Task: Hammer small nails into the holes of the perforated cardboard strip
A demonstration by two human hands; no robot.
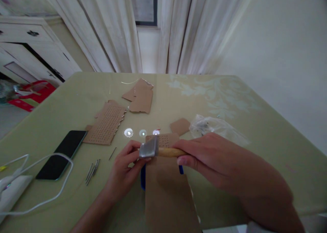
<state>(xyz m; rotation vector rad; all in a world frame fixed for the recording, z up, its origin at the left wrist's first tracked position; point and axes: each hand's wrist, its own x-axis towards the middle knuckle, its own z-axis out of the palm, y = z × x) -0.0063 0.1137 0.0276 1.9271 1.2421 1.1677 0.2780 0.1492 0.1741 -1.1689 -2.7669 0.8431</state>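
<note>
My right hand (204,158) grips the wooden handle of a hammer (148,149). The metal hammer head is over the left edge of a long cardboard piece (166,192), just beside my left fingertips. My left hand (127,163) is closed in a pinch at that edge; whatever it holds is hidden behind the hammer head. Rows of small holes mark the cardboard's far end. Part of a blue object (143,178) shows beneath the cardboard on both sides. Left of my left hand lie several loose nails (92,171) and a single thin nail (112,153).
A hole-punched cardboard sheet (107,124) lies at left, near a black phone (62,154) crossed by a white cable (68,188). Cardboard scraps (141,98) lie farther back. A small cardboard piece (180,126) and a clear plastic bag (217,125) are beyond my right hand.
</note>
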